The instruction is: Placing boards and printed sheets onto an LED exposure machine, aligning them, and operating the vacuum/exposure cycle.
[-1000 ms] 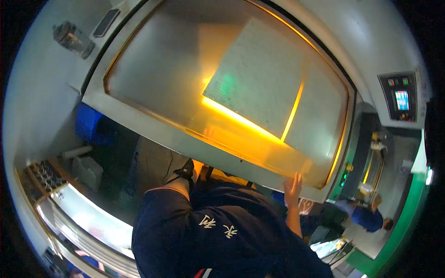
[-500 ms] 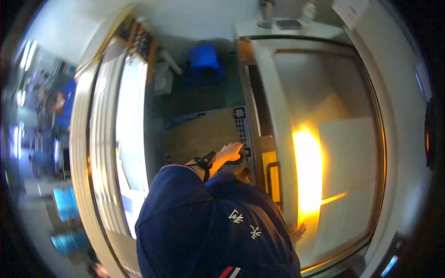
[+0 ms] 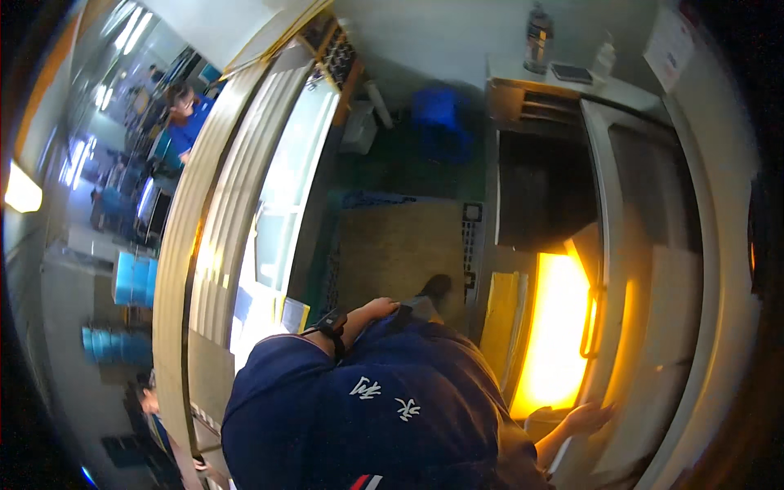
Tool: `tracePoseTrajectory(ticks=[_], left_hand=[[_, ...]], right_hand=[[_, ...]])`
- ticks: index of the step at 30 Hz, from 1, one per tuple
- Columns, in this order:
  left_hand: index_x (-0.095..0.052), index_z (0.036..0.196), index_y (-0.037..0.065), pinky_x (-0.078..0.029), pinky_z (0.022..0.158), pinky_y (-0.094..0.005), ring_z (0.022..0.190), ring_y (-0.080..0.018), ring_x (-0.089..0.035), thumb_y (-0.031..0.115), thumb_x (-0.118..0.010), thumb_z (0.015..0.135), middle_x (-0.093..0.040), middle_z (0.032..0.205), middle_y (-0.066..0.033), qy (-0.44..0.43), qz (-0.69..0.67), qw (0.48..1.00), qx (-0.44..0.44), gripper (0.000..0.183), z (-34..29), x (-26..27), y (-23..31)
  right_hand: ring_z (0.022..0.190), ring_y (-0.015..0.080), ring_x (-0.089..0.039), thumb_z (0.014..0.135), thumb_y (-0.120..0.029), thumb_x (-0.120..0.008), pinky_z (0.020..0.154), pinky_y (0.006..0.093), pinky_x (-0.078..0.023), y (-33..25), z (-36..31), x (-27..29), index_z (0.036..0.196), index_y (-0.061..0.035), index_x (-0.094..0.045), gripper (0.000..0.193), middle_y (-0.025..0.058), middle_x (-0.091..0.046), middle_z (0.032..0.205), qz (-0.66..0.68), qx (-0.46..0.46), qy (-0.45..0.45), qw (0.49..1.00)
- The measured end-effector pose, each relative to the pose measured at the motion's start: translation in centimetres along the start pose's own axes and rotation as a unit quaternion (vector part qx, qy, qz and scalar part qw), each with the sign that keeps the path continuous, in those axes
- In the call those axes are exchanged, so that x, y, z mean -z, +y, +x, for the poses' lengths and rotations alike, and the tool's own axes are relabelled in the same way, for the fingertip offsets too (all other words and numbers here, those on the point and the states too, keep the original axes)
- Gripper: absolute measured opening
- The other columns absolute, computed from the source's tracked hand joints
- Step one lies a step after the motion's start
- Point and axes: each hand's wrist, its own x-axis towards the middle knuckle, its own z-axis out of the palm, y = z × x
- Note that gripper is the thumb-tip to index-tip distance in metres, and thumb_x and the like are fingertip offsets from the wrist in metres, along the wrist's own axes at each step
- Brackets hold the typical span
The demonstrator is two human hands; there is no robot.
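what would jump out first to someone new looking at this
Most striking is the glowing yellow panel right of the person, with the right hand by its lower right corner. Next comes the bright white lit surface on the left, then the blue stool near the top centre.

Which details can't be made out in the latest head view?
All in the head view:
- Left hand: fingers too small and dim to tell whether they hold anything.
- Right hand: blur hides whether its fingertips touch the lid.
- Glowing panel: surface detail lost in its own glare.
- Worker in blue: lower body hidden behind the pale cover.
- Wall paper: print too small and blurred.
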Motion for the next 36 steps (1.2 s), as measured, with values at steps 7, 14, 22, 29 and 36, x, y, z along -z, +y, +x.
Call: tracePoseTrajectory(ticks=[7,14,22,29,36], left_hand=[[-0.062,0.121,0.006,-0.047,0.095,-0.0467,0.114,-0.0387,-0.058,0.047,-0.047,0.095,-0.062,0.123,-0.0205,-0.122,0.116,0.985,-0.028,0.050,5.9,8.0,9.8],[-0.055,0.132,0.003,-0.045,0.100,-0.0383,0.120,-0.0311,-0.058,0.037,-0.058,0.093,-0.061,0.127,-0.0191,-0.087,0.094,0.965,-0.227,0.052,17.6,16.9,16.4],[-0.050,0.137,0.004,-0.042,0.104,-0.0395,0.127,-0.0322,-0.051,0.036,-0.058,0.093,-0.052,0.138,-0.0203,-0.176,0.234,0.880,-0.374,0.056,28.9,27.3,18.6],[-0.046,0.141,0.006,-0.042,0.104,-0.0416,0.126,-0.0341,-0.052,0.033,-0.059,0.093,-0.052,0.139,-0.0186,-0.245,0.175,0.878,-0.372,0.057,31.1,37.9,18.8],[-0.043,0.143,0.006,-0.043,0.103,-0.0402,0.124,-0.0322,-0.054,0.032,-0.059,0.094,-0.054,0.138,-0.0174,-0.344,0.215,0.827,-0.389,0.058,33.9,35.5,20.5]], right_hand=[[0.130,0.0372,-0.044,0.095,-0.030,-0.053,0.108,0.0495,-0.036,2.3,2.4,-9.2,0.141,-0.0007,-0.042,0.056,0.0219,-0.048,0.139,0.105,0.009,0.192,0.976],[0.138,0.0401,-0.032,0.078,-0.018,-0.076,0.113,0.0485,-0.030,-20.6,5.6,-2.3,0.143,-0.0091,-0.041,0.074,0.0197,-0.038,0.148,0.340,-0.069,-0.096,0.933],[0.143,0.0387,-0.022,0.081,-0.036,-0.072,0.114,0.0563,-0.022,-31.2,3.1,-4.7,0.151,-0.0132,-0.027,0.086,0.0178,-0.023,0.156,0.056,-0.214,-0.225,0.949],[0.111,0.0300,-0.060,0.079,-0.044,-0.071,0.102,0.0508,-0.042,-39.2,2.6,0.2,0.114,-0.0067,-0.064,0.052,0.0154,-0.065,0.110,-0.073,-0.291,-0.444,0.844],[0.096,0.0341,-0.066,0.075,-0.039,-0.069,0.079,0.0446,-0.053,-44.6,-5.2,4.0,0.101,-0.0069,-0.071,0.041,0.0146,-0.070,0.101,-0.041,-0.292,-0.519,0.803]])
